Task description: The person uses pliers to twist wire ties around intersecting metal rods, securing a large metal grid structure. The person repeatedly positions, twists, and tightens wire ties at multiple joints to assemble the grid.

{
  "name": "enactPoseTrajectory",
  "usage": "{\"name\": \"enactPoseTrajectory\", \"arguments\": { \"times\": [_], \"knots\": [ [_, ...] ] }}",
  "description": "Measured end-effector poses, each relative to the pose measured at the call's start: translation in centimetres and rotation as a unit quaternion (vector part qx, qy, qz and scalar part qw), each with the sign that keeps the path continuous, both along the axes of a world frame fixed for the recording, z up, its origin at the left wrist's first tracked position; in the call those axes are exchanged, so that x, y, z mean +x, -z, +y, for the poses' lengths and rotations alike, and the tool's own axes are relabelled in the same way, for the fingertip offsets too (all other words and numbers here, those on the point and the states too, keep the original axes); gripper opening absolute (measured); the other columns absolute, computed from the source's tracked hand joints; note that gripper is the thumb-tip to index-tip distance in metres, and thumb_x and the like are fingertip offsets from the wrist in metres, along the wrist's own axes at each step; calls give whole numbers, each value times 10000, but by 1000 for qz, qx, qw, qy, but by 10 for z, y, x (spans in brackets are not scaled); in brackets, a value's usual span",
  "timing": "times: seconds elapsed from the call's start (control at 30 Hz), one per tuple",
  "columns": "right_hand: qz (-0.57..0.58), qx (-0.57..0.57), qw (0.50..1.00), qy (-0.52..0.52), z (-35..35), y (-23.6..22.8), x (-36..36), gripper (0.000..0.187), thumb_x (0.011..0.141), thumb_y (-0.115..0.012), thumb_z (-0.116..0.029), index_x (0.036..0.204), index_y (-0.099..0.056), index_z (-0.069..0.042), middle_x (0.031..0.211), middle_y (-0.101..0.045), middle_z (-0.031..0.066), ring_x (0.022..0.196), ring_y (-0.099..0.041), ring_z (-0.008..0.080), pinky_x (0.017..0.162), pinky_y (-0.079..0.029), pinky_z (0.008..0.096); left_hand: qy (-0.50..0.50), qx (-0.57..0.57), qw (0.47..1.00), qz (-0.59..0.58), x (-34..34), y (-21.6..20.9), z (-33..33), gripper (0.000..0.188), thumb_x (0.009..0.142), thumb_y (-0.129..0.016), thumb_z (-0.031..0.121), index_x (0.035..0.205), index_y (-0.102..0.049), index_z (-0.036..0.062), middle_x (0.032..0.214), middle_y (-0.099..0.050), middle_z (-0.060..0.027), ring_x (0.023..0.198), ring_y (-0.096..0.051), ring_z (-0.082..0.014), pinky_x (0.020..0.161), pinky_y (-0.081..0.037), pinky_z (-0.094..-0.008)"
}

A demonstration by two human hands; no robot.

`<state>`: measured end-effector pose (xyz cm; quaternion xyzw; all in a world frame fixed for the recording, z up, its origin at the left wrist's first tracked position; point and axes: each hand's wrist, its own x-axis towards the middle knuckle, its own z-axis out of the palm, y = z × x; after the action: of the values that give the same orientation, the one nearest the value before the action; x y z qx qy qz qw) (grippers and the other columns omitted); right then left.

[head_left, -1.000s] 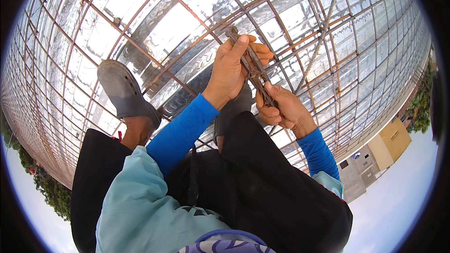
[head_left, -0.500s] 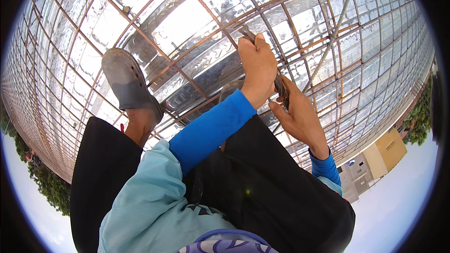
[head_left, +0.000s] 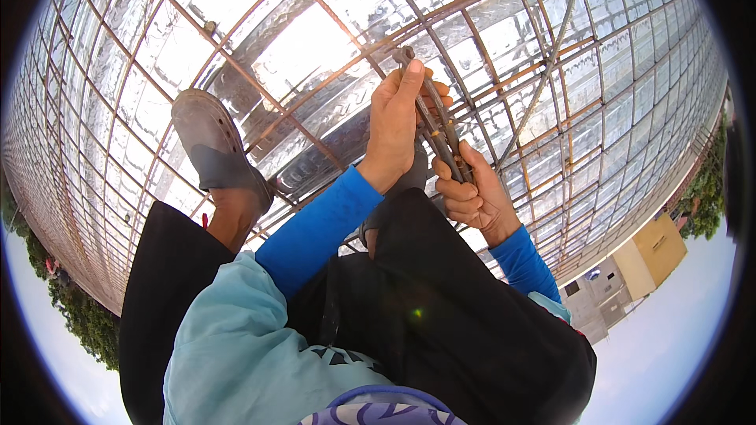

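Note:
A pair of dark metal pincers slants between my hands, its small head pointing up and away and its two long handles running down to the right. My left hand is closed around the upper part, thumb laid along the tool near the head and fingertips showing on the far side. Lower down, my right hand has its fingers curled around the handle ends. Just beneath the tool lies a grid of rusty steel bars; whether the pincers touch it, I cannot tell.
Shiny corrugated metal sheeting shows under the bars. My left foot, in a dark clog, rests on the grid; the other clog is partly hidden behind my hands and knee. A thin diagonal bar crosses the mesh at right. Buildings stand beyond the edge.
Both hands have turned the pincers, so both handles now show. My left hand moved left and its thumb now lies along the tool; my right hand's fingers have curled around the handles.

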<state>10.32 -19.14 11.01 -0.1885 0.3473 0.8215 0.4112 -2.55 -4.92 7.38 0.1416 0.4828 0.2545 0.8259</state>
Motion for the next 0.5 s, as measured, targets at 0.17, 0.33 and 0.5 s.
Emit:
{"name": "enactPoseTrajectory", "arguments": {
  "times": [0.17, 0.33, 0.5],
  "knots": [
    [-107, 49, 991, -68, 0, 6, -10, 695, 1113, -337, -620, 1113, -641, 5, 609, -556, 26, 379, -463, 104, 363, -371, 242, -8, 61, 998, -16, 8, 12, -12, 432, 1118, -520, 449, 1128, -607, 27, 899, -694, -90, 775, -737, -210, 681, -607, -321],
    [-389, 52, 884, -254, 4, -6, 2, 658, 1126, -391, -551, 1184, -639, 55, 832, -738, 150, 638, -716, 194, 623, -585, 285, -14, 62, 998, -7, 8, 16, -14, 438, 1120, -505, 453, 1183, -595, 28, 900, -699, -110, 750, -727, -206, 678, -612, -338],
    [-485, 43, 799, -353, 19, -35, 1, 434, 1103, -543, -368, 1226, -608, 44, 966, -760, 195, 808, -771, 232, 726, -642, 334, -67, 13, 994, -85, 5, 9, -14, 481, 1121, -489, 470, 1260, -570, 17, 915, -705, -126, 736, -720, -230, 695, -620, -363]
  ]
}}
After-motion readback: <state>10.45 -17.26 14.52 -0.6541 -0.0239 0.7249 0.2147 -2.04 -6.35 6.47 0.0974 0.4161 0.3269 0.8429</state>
